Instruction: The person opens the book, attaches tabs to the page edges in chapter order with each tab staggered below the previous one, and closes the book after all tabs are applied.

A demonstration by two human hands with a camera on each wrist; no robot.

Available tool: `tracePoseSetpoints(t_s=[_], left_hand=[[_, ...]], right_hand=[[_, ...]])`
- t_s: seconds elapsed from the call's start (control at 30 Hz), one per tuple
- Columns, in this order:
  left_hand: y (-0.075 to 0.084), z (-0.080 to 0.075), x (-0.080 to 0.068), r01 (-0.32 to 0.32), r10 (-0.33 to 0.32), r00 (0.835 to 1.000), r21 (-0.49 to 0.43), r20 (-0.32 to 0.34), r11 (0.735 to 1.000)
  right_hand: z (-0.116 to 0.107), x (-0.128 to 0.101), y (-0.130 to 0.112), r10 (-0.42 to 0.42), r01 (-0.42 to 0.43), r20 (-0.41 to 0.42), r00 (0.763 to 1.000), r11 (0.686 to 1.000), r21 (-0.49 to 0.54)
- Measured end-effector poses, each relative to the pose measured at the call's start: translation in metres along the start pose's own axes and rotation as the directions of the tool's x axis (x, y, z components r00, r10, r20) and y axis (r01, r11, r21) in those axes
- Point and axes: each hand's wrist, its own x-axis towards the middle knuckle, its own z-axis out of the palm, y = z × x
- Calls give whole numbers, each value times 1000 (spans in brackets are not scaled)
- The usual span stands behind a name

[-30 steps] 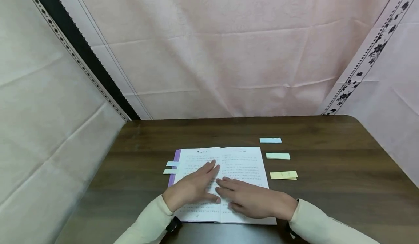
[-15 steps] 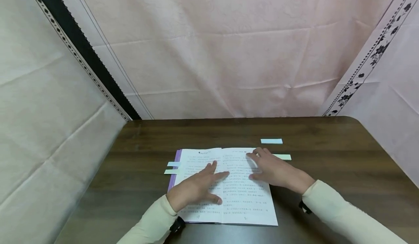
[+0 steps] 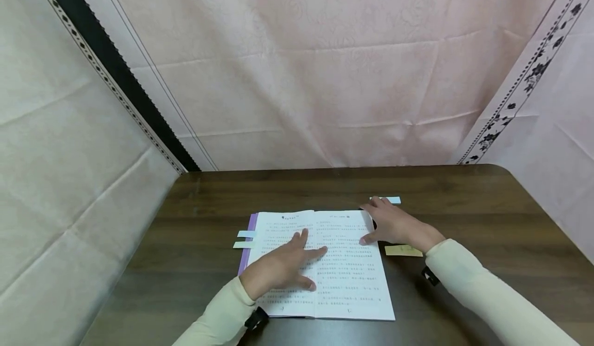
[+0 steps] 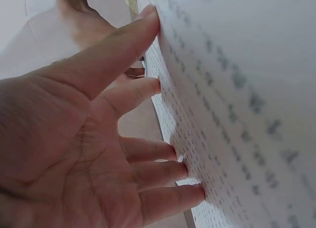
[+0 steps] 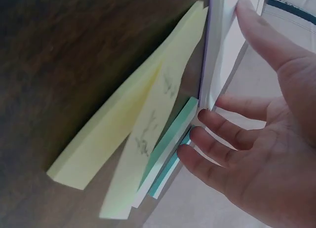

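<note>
An open book (image 3: 339,284) with printed pages lies on the dark wooden table (image 3: 464,207). My left hand (image 3: 285,264) lies flat on the left page, and in the left wrist view its fingertips (image 4: 190,164) press on the paper (image 4: 247,99). My right hand (image 3: 393,225) rests open at the book's upper right edge. Its thumb (image 5: 256,28) touches the page edge (image 5: 219,45), and its fingers (image 5: 217,136) reach toward the green sticky pad (image 5: 170,136). A yellow sticky pad (image 3: 402,250) lies beside the wrist, and a blue pad (image 3: 393,200) lies just beyond the fingertips.
Two small paper tabs (image 3: 244,239) stick out past the book's purple left cover edge. Pink cloth (image 3: 325,78) hangs behind and at both sides of the table. Bare wood stretches to the right (image 3: 510,243) and left (image 3: 195,232) of the book.
My right hand slid from the middle of the book up and right to its right edge, covering the green pad and uncovering the yellow one. The left hand stayed on the left page.
</note>
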Motion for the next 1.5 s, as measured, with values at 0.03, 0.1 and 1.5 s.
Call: tracePoseSetpoints(t_s=[0.03,0.1,1.5], left_hand=[[0,0,0,2,-2,1000,-1,2,1000],[-1,-1,-1,3,-3,1000,-1,5,1000],[24,10,-15,-8,12,994,35,-109,999]], right_hand=[[0,1,-1,-3,3,3,1000,1000,-15],[1,1,-2,-9,9,9,1000,999,-52],[9,-21,-14,142,-9,-181,973,809,588]])
